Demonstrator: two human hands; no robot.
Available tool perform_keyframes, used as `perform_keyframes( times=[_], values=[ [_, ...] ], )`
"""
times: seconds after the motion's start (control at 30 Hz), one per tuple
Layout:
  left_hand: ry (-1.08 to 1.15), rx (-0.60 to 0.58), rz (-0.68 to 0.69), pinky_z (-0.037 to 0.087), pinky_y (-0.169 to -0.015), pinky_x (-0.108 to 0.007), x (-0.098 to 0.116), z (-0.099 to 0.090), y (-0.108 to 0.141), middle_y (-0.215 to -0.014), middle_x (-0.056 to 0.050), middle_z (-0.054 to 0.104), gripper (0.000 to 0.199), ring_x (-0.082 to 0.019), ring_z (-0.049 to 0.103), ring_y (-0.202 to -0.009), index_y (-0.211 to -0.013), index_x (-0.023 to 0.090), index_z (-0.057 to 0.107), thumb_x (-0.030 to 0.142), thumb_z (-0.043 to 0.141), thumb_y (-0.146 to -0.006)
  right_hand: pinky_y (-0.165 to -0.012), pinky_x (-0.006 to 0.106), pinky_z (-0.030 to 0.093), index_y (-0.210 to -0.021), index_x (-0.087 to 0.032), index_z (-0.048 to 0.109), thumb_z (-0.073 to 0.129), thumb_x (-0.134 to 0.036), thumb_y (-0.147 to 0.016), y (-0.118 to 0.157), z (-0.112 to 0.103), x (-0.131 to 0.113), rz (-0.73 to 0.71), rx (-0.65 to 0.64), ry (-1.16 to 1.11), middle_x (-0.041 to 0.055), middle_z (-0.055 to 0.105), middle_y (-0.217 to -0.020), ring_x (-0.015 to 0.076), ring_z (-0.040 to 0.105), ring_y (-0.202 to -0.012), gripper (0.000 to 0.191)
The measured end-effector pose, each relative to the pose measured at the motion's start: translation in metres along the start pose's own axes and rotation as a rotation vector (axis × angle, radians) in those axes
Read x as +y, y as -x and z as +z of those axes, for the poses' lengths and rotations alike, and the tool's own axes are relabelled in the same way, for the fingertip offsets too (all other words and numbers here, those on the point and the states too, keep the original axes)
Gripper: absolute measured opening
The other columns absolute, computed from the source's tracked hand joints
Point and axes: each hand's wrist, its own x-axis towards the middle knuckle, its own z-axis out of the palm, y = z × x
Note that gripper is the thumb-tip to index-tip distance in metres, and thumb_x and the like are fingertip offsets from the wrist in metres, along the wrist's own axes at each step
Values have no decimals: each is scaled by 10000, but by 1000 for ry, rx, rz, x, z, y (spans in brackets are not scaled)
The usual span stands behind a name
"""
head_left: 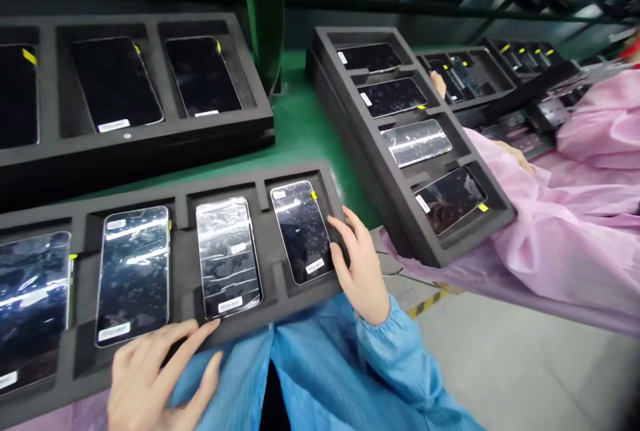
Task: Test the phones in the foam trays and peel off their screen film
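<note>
While my left hand (150, 371) lies over the near edge of the dark tray (183, 254), fingers loosely parted, its tips come to the lower edge of the shiny phone (227, 251). My right hand (363, 271) rests at the tray's right end, thumb and fingers apart beside the end phone (303, 231). Neither grip pinches a phone; each lies in its own compartment, the tray in front of me at the near side of the green desk (295, 138). To handle this well, I should steady both ends evenly, keep the tray level, and touch foam or phone edges rather than glass.
</note>
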Motion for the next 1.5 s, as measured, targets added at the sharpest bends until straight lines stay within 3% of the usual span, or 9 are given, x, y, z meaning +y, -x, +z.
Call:
perform_keyframes(
  times=[0.17, 0.33, 0.47, 0.57, 0.67, 0.9, 1.17, 1.33, 1.5],
  values=[
    [22, -67, 193, 363, -804, -476, -2, -24, -42, -868, -64, 748, 593, -306, 609, -817, -1456, 371, 524, 277, 569, -872, -1032, 504, 565, -1348, -208, 597, 448, -215, -1001, 9, -9, -11, -22, -30, 119, 144, 459, -1573, 295, 567, -1332, 378],
    [109, -245, 386, 375, -1027, -501, -1, 1, -88, -1264, -48, 725, 629, -339, 623, -1167, -1498, 333, 487, 324, 599, -878, -1075, 602, 489, -1236, -170, 680, 449, -87, -931, -3, -6, -23, 6, -16, 188, 156, 486, -1557, 338, 558, -1318, 392],
    [196, -335, 308, 244, -1199, -631, -3, 16, -100, -1297, -58, 710, 446, -391, 601, -1256, -1314, 342, 669, 377, 640, -871, -1099, 544, 497, -1111, -179, 718, 462, -36, -898, -5, -4, -21, -31, 14, 67, 136, 517, -1526, 305, 491, -1392, 363],
    [146, -402, 204, 134, -1246, -708, -3, 9, -102, -1296, -61, 710, 296, -392, 558, -1330, -1151, 324, 748, 409, 623, -896, -1097, 548, 506, -1094, -206, 717, 467, -68, -929, -5, -3, -12, -43, 23, 10, 115, 506, -1531, 291, 478, -1398, 330],
    [0, -470, 247, 102, -1257, -712, -3, -1, -110, -1381, -85, 661, 264, -372, 515, -1391, -1073, 260, 752, 411, 578, -945, -1106, 573, 490, -1168, -219, 705, 458, -62, -938, -8, -1, -4, -57, 8, -6, 103, 456, -1574, 302, 460, -1417, 373],
    [-289, -463, 435, 141, -1202, -774, -19, -1, -139, -1542, -156, 499, 349, -406, 419, -1466, -1265, 206, 624, 397, 536, -986, -1097, 568, 501, -1317, -286, 647, 430, -50, -939, -19, 2, 6, -90, -73, -121, 48, 340, -1655, 292, 387, -1492, 496],
    [-265, -379, 568, 156, -1213, -770, -37, 6, -148, -1381, -93, 648, 236, -372, 523, -1385, -1143, 234, 652, 362, 609, -949, -1160, 613, 423, -1327, -340, 649, 401, 12, -896, -21, 5, 7, -144, -44, -185, -2, 375, -1640, 269, 399, -1472, 609],
    [-218, -382, 627, 97, -1265, -700, -41, 8, -153, -1367, -23, 671, 163, -287, 520, -1403, -1022, 229, 663, 355, 574, -971, -1168, 585, 424, -1282, -291, 671, 407, -19, -913, -25, 6, 7, -195, -40, -181, 32, 442, -1594, 263, 413, -1452, 529],
    [-162, -339, 487, 87, -1253, -712, -37, -13, -149, -1630, -66, 390, 470, -347, 354, -1516, -1444, 294, 498, 433, 485, -995, -1194, 542, 410, -1481, -255, 471, 494, -157, -963, -26, 2, 8, -189, -54, -176, 76, 459, -1578, 261, 423, -1449, 528]
  ],
)
